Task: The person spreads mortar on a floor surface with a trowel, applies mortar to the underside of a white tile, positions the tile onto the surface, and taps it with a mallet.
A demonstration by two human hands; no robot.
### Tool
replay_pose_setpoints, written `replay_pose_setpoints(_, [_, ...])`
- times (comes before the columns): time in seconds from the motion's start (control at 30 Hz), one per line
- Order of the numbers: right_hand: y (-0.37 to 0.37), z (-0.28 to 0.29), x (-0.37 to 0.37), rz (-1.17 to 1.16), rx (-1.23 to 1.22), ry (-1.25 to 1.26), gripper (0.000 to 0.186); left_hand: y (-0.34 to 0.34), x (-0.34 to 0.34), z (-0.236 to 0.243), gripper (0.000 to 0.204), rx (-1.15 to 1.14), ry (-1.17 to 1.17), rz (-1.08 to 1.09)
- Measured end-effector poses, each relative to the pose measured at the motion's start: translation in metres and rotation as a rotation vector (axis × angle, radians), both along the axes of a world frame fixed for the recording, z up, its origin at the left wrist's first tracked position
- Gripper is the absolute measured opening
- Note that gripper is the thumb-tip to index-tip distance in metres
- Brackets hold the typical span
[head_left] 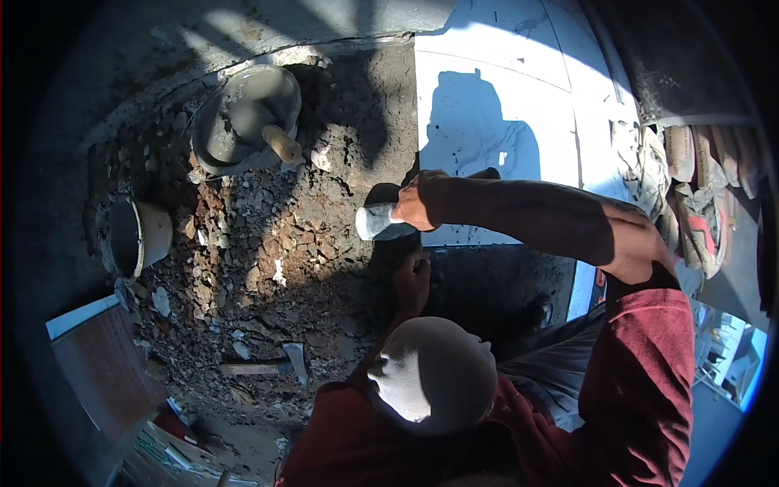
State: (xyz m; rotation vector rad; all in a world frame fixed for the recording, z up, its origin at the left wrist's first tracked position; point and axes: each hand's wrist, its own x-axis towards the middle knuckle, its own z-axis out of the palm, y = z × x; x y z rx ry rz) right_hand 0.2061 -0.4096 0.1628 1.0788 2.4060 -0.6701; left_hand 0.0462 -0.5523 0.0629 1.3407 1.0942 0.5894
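Note:
My right hand (415, 203) is shut on the handle of a rubber mallet (375, 221). Its pale head hangs just over the left edge of a large white floor tile (503, 105). My left hand (414, 280) lies in deep shadow below it, on the dark mortar bed (487, 276) by the tile's near edge. Its fingers are too dark to read. Both arms wear dark red sleeves.
Rough rubble and soil (268, 235) cover the ground to the left. A round pan of grey mortar (247, 114) holds a wooden-handled trowel (282, 144). A bucket (138, 235) lies at the left, a hammer (268, 365) near me, and sacks (690, 187) are piled at the right.

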Motion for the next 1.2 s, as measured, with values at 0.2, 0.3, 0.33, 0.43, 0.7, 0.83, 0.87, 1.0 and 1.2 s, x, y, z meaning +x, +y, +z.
replay_pose_setpoints(0.2, [0.015,0.071,-0.039,-0.137,0.175,0.249,0.008,0.009,-0.010,0.002,0.028,-0.010,0.023,0.024])
replay_pose_setpoints(0.3, [0.000,0.023,0.002,-0.076,-0.033,0.054,0.006,0.004,-0.001,0.017,0.029,-0.135,0.030,-0.007])
replay_pose_setpoints(0.33, [-0.002,0.032,0.001,-0.081,0.018,0.020,0.005,0.004,0.003,0.022,0.030,-0.197,0.023,-0.026])
replay_pose_setpoints(0.43, [0.014,0.056,-0.048,-0.015,0.095,0.017,0.011,0.020,-0.005,0.023,0.029,-0.230,0.058,-0.012])
replay_pose_setpoints(0.7, [-0.001,0.055,-0.004,-0.054,-0.086,-0.098,0.020,0.009,-0.011,-0.007,0.023,-0.070,0.047,-0.034])
replay_pose_setpoints(0.83, [-0.035,0.143,0.045,-0.334,-0.063,-0.106,0.040,0.011,0.000,0.004,0.025,-0.035,0.076,-0.024])
replay_pose_setpoints(0.87, [-0.055,0.156,0.070,-0.439,-0.036,-0.023,0.042,0.012,0.002,0.012,0.026,-0.062,0.090,-0.039])
replay_pose_setpoints(1.0, [-0.169,0.159,0.169,-0.722,0.070,-0.072,0.033,0.006,0.006,0.016,0.029,-0.102,0.141,-0.093])
replay_pose_setpoints(1.2, [-0.390,0.084,0.172,-1.447,0.019,0.393,0.031,0.014,0.001,-0.012,0.028,0.071,0.230,-0.151])
